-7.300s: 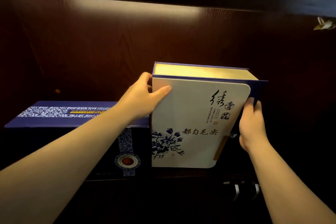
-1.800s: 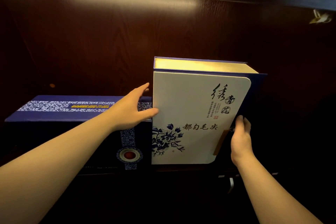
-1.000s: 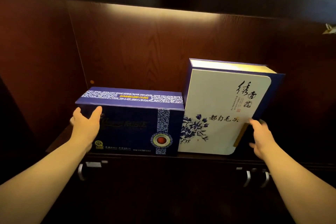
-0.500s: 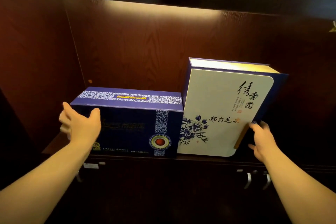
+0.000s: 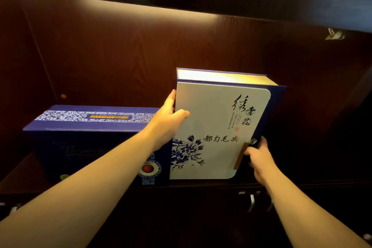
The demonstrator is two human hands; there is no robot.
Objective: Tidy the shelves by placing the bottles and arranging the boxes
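Two boxes stand side by side on a dark wooden shelf (image 5: pixel 18 169), lit from a strip of light under the board above. The white box (image 5: pixel 217 131) stands upright on the right, its pale front printed with blue flowers and black brush characters, its spine and back cover dark blue. The blue box (image 5: pixel 88 125) lies lower and longer to its left, a patterned white band running across its top and down its front to a round red emblem; the two boxes touch along their facing sides.

The left hand (image 5: pixel 167 121) grips the white box at its upper left edge — the thumb lies flat on the white front, and the fingers reach behind the edge, above the top of the blue box. The left forearm crosses in front of the blue box and hides part of its face.

The right hand (image 5: pixel 259 157) holds the white box low on its right side, beside the tan strip on the front cover. Its thumb presses near that strip and its fingers curl around the dark blue edge, so the box sits clasped between the two hands.

Below the shelf, near the right forearm, metal handles (image 5: pixel 251 201) show on dark cabinet fronts.
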